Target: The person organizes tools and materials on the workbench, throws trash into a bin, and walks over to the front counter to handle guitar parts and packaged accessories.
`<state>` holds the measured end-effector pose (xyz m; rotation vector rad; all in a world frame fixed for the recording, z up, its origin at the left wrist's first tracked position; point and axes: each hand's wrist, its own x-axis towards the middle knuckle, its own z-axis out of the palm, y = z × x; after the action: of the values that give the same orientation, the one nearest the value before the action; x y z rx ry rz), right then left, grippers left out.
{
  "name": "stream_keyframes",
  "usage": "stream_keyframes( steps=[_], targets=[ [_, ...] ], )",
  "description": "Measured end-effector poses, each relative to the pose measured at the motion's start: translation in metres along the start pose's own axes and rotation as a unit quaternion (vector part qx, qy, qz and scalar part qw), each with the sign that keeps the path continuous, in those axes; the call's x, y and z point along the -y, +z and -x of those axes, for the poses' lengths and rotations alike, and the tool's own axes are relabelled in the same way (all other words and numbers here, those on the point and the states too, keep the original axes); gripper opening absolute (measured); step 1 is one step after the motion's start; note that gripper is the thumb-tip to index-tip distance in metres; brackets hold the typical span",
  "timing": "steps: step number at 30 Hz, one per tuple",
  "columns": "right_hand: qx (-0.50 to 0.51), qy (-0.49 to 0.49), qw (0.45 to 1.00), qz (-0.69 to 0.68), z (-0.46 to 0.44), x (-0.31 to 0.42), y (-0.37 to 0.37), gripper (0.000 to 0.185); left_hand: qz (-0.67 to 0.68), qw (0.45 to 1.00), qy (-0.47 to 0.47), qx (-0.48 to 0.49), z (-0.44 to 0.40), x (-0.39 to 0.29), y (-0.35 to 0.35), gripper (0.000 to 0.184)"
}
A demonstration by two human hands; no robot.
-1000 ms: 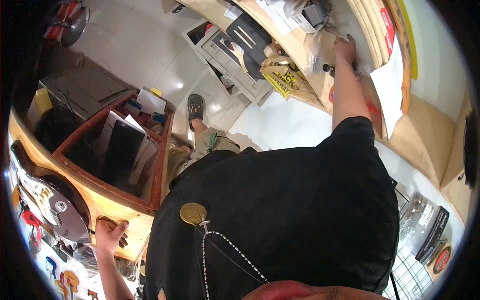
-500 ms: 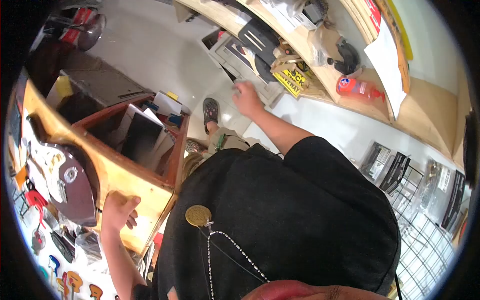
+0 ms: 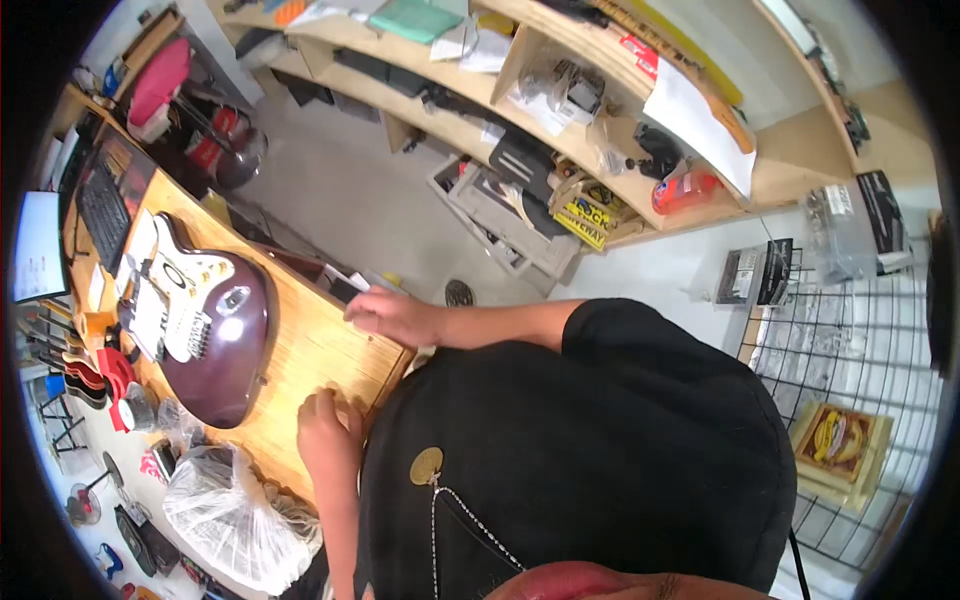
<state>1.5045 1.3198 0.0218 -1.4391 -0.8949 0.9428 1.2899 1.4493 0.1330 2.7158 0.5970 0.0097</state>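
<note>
My left hand [image 3: 328,425] rests on the near part of the wooden desk [image 3: 300,362], its fingers loosely bent and nothing visible in them. Stretched across to the desk's side edge, my right hand [image 3: 392,316] has its fingers extended beside a partly visible drawer with papers [image 3: 345,285]. Most of that drawer is hidden behind the desk edge and this hand. A dark purple electric guitar [image 3: 235,335] with a white pickguard lies on the desktop, apart from both hands.
A keyboard [image 3: 103,212] and lit monitor [image 3: 38,245] stand at the desk's far end. A white plastic bag [image 3: 235,515] sits beside the desk. Wooden shelves [image 3: 400,95] run along the wall, with a red bottle [image 3: 687,190]. A wire grid [image 3: 800,350] is at right.
My right hand has moved from out over the floor to the desk edge. My left hand stays on the desk. The view has turned, showing the whole guitar body and less of the drawer.
</note>
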Motion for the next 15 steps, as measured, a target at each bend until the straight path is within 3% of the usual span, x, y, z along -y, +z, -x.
stream_keyframes(
  steps=[1, 5, 8, 9, 12, 15],
  targets=[
    [-0.013, 0.025, 0.996, 0.087, 0.005, 0.022, 0.005, 0.056, 0.015, 0.997, 0.059, -0.048, 0.007, 0.004, 0.002, 0.029],
    [-0.063, 0.027, 0.959, 0.274, 0.012, 0.025, 0.025, 0.076, 0.106, 0.99, 0.041, -0.08, 0.02, 0.016, 0.004, 0.035],
    [-0.122, -0.068, 0.932, 0.334, 0.021, 0.039, 0.034, 0.079, 0.067, 0.993, 0.095, -0.023, 0.015, 0.025, 0.006, 0.037],
    [-0.139, -0.122, 0.917, 0.354, 0.023, 0.041, 0.036, 0.079, 0.024, 0.998, 0.05, 0.042, 0.013, 0.018, 0.001, 0.039],
    [-0.11, -0.163, 0.898, 0.394, 0.03, 0.047, 0.04, 0.076, 0.045, 0.996, 0.053, 0.065, 0.009, 0.024, 0.001, 0.042],
    [-0.077, -0.133, 0.893, 0.423, 0.036, 0.034, 0.044, 0.064, 0.098, 0.992, 0.062, 0.039, 0.006, 0.033, 0.004, 0.046]
  ],
)
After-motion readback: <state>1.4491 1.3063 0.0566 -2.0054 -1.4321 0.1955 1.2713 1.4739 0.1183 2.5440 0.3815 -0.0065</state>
